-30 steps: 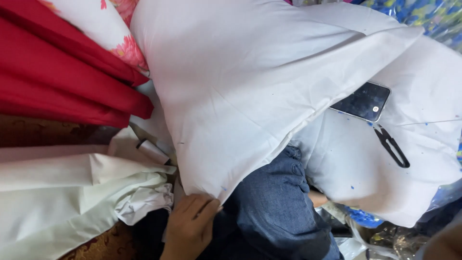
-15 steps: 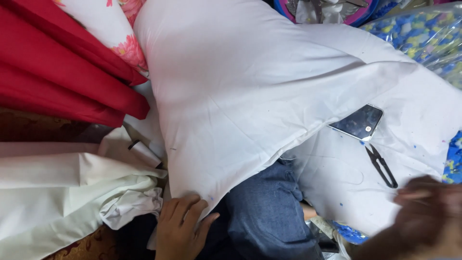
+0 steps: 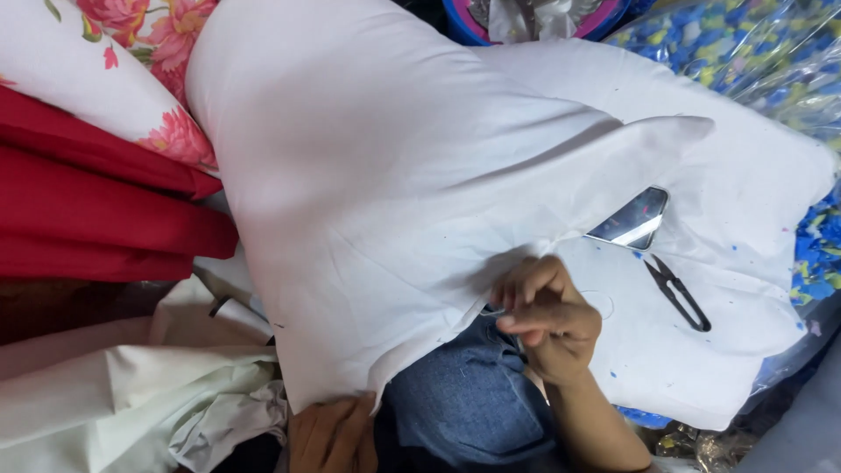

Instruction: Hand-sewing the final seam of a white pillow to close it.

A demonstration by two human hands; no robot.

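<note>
Since the earlier frame the right hand point(image 3: 547, 320) has come in from the lower right, fingers point(image 3: 526, 285) now pinching the lower edge of the white cloth point(image 3: 394, 201) over the knee; judged light, limp, best held at edges, left hand point(image 3: 333, 434) resting beneath, its grip unclear.

Folded red cloth point(image 3: 96, 215) lies at left beneath pink-flowered white fabric point(image 3: 131, 52). Blue-and-yellow patterned plastic sheeting point(image 3: 745, 61) fills the upper right. Lighting is even.
</note>
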